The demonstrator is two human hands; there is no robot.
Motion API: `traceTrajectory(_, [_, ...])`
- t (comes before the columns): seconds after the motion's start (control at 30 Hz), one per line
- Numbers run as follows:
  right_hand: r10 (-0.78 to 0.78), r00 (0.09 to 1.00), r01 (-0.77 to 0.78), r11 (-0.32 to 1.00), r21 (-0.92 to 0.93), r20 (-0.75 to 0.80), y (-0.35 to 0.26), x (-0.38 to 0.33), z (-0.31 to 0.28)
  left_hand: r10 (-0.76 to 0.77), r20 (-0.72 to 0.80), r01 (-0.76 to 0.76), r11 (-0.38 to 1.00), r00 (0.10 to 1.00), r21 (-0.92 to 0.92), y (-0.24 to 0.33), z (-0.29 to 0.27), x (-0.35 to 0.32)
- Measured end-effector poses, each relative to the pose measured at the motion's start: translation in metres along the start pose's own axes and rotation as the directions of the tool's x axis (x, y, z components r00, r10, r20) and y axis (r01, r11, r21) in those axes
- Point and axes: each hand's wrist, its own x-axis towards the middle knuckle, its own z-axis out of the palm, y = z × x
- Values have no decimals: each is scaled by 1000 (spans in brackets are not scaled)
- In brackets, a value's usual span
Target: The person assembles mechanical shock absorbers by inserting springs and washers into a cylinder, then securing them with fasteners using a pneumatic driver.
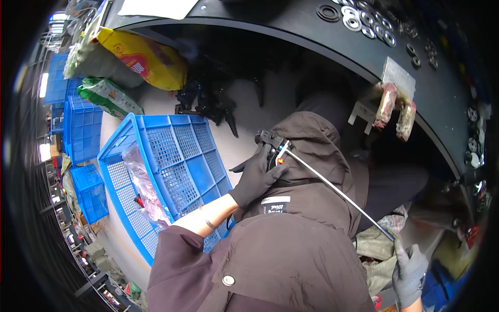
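Observation:
A black plastic tool body [270, 139] with a small orange part rests over my lap. My left hand [255, 177], in a dark grey glove, is closed around it. From the body a thin silver metal rod [338, 191] slants down to the right and ends in a dark tip. At that tip is my right hand [409, 273], in a lighter grey glove, its fingertips against the rod's end and its other fingers curled. A brown apron or jacket [291, 249] covers my lap beneath the tool.
A blue plastic crate [189, 161] stands on the left, a clear bag [143, 179] inside. Beyond it lie several black plastic parts [205, 104] and a yellow sack [148, 60]. The dark workbench [291, 23] curves overhead with metal rings [366, 20]. A woven sack [377, 244] is at right.

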Motion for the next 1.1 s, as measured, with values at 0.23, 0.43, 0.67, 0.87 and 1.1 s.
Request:
traceTrajectory(0.23, [6, 958, -242, 550, 799, 286, 27, 4, 30, 141, -53, -138, 989, 989, 60, -6, 4, 9])
traceTrajectory(0.43, [-288, 472, -847, -411, 338, 833, 24, 17, 25, -99, 12, 97, 939, 995, -331, 9, -19, 16])
traceTrajectory(0.67, [44, 952, -284, 489, 825, 302, 6, 51, 2, -14, -95, -16, 953, 995, -302, 27, -52, 48])
traceTrajectory(0.87, [-256, 948, 195, 938, -288, -190, -1, 34, -57, -139, -44, 102, 876, 989, -471, 24, -69, 57])
traceTrajectory(1.1, [-335, 926, 323, 942, -94, -172, -7, 39, -77, -130, -48, 95, 890, 990, -447, 30, -80, 63])
